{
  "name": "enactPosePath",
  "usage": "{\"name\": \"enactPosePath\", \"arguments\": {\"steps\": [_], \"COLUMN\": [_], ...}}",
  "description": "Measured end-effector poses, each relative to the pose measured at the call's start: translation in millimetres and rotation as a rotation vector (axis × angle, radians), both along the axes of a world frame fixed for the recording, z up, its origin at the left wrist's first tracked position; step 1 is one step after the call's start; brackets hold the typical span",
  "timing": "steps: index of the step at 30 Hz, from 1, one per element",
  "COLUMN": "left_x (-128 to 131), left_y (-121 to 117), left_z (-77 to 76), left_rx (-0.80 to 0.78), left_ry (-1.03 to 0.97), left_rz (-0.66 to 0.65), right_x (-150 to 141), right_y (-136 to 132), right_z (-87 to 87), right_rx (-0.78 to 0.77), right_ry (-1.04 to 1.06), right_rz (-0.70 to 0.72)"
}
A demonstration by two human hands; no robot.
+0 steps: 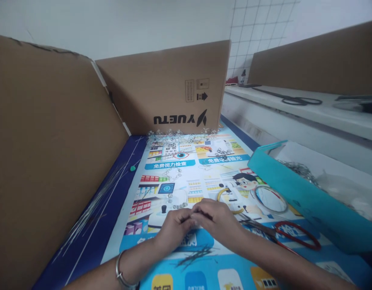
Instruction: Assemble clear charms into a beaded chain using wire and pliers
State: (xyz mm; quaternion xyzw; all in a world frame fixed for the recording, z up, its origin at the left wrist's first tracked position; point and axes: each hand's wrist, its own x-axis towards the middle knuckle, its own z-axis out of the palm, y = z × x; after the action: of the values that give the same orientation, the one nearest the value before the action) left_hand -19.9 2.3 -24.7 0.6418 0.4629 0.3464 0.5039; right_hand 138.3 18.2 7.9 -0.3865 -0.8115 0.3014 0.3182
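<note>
Long thin wires [91,210] lie along the left of the worktop [121,251], perhaps kept aside against tangling. My left hand [174,227] is nearly closed, a clear beaded strand [174,207] curves just beyond its fingers, and my right hand [218,219] curls in to meet it, probably for a fine grip, though I cannot tell what either pinches. Red-handled scissors [269,230] and a turquoise box [300,201] sit rightward, likely for easy reach

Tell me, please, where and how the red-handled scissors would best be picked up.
Probably by the open red loop, from above and the right: it lies uncovered beside the right forearm, while the blades point away to the left.
</note>
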Motion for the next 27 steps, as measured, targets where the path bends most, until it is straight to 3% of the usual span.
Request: {"name": "enactPosePath", "arguments": {"steps": [9,16,20,23,27], "left_x": [0,-3,-4,-3,-2], "left_y": [0,-1,-1,-1,-2], "left_z": [8.3,-0.5,-0.1,3.9,5.8], "left_rx": [-0.003,0.04,0.077,0.062,-0.004], "left_ry": [0.019,0.041,0.073,0.057,0.003], "left_rz": [-0.03,-0.051,-0.053,-0.038,-0.019], "right_x": [4,1,0,17,78], "right_y": [0,1,-4,-6,-12], "right_z": [1.5,-4.3,5.8,20.2,30.1], "right_rx": [-0.006,0.036,0.034,0.074,0.123], "right_ry": [-0.015,0.026,-0.043,-0.209,-0.475], "right_rz": [-0.005,-0.012,-0.028,-0.073,-0.153]}}
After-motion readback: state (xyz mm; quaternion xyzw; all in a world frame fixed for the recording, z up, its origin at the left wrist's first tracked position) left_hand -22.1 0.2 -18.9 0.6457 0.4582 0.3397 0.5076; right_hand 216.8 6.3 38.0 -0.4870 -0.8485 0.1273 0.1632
